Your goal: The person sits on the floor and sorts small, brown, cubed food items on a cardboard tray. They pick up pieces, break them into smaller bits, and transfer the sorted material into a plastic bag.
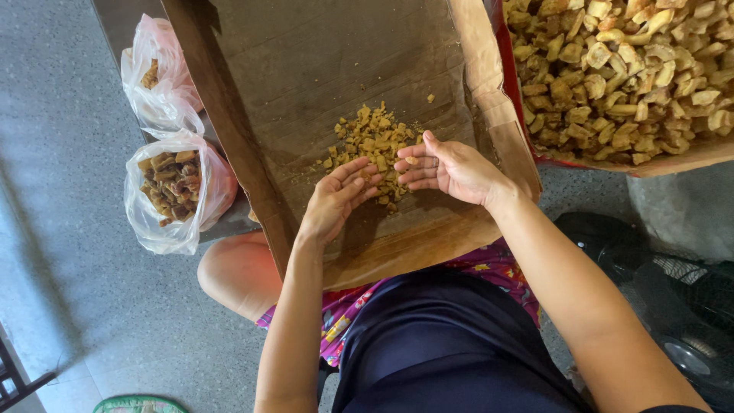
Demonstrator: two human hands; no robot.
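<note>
Cardboard box (306,53) across the lap, holding a small pile of yellow-brown pieces (372,141); second box (692,157) of larger pieces at right; 2 plastic bags (172,191) at left. Left hand (340,200) and right hand (447,168) — open, fingertips nearly meeting — cup the pile's near edge.

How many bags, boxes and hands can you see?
Plastic bags: 2, a near one and a far one
Cardboard boxes: 2, a flat open one and a full one
Hands: 2, left hand and right hand
Total: 6
</note>
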